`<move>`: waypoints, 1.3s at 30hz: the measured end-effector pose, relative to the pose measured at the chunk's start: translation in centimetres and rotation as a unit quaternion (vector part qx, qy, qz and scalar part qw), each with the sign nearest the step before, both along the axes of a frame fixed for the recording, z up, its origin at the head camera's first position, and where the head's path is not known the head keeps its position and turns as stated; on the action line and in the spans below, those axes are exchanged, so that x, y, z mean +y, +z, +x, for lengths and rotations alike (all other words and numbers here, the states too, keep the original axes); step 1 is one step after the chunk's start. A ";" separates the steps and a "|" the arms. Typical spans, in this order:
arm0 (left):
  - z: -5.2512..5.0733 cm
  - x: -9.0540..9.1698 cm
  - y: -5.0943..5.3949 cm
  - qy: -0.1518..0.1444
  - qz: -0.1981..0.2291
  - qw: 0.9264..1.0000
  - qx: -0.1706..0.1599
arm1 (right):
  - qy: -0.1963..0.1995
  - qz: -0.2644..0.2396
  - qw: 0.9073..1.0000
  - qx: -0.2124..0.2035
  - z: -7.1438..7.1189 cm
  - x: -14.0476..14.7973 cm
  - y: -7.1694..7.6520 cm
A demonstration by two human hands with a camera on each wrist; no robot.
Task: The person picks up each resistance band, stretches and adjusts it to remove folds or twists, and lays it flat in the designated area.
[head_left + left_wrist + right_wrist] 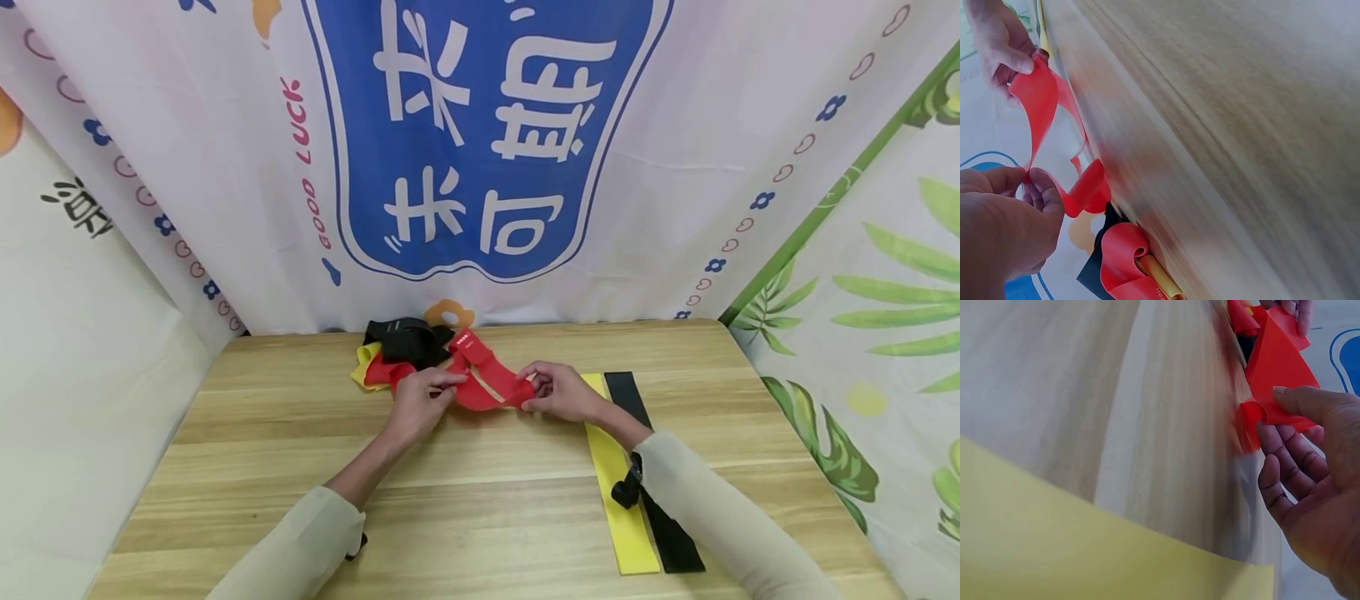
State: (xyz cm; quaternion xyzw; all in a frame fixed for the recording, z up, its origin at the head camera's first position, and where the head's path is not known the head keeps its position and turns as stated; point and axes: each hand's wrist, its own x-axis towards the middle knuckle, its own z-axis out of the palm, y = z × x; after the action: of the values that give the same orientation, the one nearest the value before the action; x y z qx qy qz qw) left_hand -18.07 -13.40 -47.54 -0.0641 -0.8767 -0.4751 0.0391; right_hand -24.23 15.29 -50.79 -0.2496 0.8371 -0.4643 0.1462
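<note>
Centre frame, the left hand (422,406) and right hand (562,393) are pinching a red band (472,398) thumb-to-finger, probably to stop it folding; lower right, a yellow strip (633,540) and black strip (678,540) are lying side by side, seemingly for tidiness.

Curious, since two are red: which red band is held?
The red band pinched by the left hand and right hand; the other red band lies in the pile.

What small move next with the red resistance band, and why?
Probably ease the right hand away from the left hand: both pinch the red resistance band, which bends and twists, while the yellow band and black band at right lie flat.
</note>
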 end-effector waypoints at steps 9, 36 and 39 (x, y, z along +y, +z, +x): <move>0.4 -0.5 -0.2 0.020 0.019 1.000 0.006 | 0.027 0.004 1.000 -0.004 0.7 -0.5 -0.4; 0.1 -2.4 -0.9 0.070 0.001 0.998 -0.002 | 0.009 -0.009 0.999 0.047 -3.2 -3.7 1.1; 0.1 -2.4 -1.0 0.072 0.003 0.997 -0.005 | 0.022 -0.017 0.999 0.045 -3.7 -4.5 0.9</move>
State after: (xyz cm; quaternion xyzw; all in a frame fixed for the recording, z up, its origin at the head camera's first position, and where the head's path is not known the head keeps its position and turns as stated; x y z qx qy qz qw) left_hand -18.02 -15.84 -48.58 0.0015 -0.8777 -0.4742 0.0692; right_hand -27.92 10.79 -49.85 -0.2909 0.8294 -0.4632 0.1139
